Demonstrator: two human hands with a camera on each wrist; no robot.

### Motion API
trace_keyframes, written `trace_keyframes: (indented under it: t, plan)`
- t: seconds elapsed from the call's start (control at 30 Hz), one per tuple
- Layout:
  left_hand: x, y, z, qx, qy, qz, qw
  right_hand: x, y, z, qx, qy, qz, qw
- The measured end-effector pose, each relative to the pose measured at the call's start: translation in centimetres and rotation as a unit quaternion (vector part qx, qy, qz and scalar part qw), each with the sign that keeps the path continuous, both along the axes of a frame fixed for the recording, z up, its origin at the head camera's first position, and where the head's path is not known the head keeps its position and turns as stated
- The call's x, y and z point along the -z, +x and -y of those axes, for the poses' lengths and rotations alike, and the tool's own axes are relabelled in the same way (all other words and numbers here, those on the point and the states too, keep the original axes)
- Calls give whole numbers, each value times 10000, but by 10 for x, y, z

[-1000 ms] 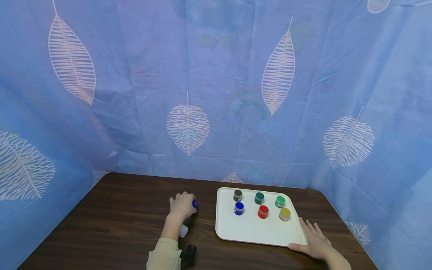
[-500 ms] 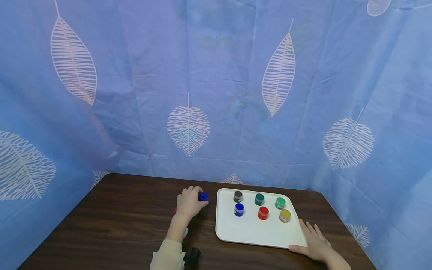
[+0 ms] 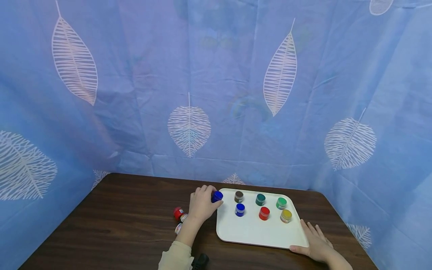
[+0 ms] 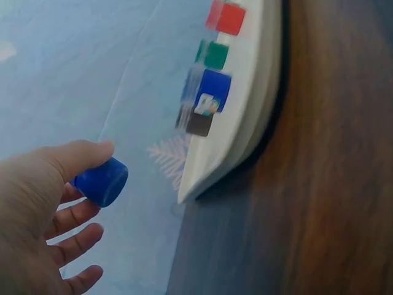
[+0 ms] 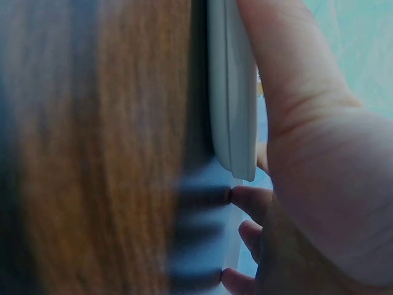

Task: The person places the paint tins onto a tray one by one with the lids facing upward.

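Thumb and fingers of my left hand (image 3: pixel 202 206) pinch a small blue paint jar (image 4: pixel 107 182) at the tray's far left corner. In the left wrist view the jar is tilted and raised off the table. The white tray (image 3: pixel 253 232) carries a brown jar (image 3: pixel 238 197), a dark green jar (image 3: pixel 260 199) and a light green jar (image 3: pixel 281 203) at the back. Before them stand another blue jar (image 3: pixel 240 210), a red jar (image 3: pixel 264 213) and a yellow jar (image 3: pixel 286 216). My right hand (image 3: pixel 317 243) rests spread at the tray's near right corner, thumb along its rim.
Left of the tray, another red jar (image 3: pixel 178 213) lies on the dark wood table (image 3: pixel 101 225). Jars with printed white ends (image 3: pixel 178 228) lie near it, partly hidden by my left forearm. A blue leaf-patterned curtain (image 3: pixel 222 82) hangs behind and along both sides.
My left hand has carried the blue jar rightward from the table to the tray's left edge. The red jar it covered now shows. The right hand and tray keep their place.
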State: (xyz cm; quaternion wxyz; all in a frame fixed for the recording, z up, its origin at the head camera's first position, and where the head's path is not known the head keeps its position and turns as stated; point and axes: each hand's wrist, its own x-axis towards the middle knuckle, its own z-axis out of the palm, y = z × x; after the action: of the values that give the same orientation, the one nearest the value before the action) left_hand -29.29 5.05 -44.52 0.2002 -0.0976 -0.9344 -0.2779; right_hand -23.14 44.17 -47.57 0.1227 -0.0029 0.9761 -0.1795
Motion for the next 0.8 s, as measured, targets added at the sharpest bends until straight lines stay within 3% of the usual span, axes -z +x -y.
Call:
trace_keyframes:
  t: [0.23,0.5,0.8]
  plan:
    - [10,0,-12,201,-236,97,9995,-1,-1,0,-9,20,0,10000]
    - [16,-1,-19,348,-234,455,9981,-1,0,-1,10,-25,35,10000]
    - [22,0,-24,264,-406,643,9968,0,0,-1,21,-34,32,10000]
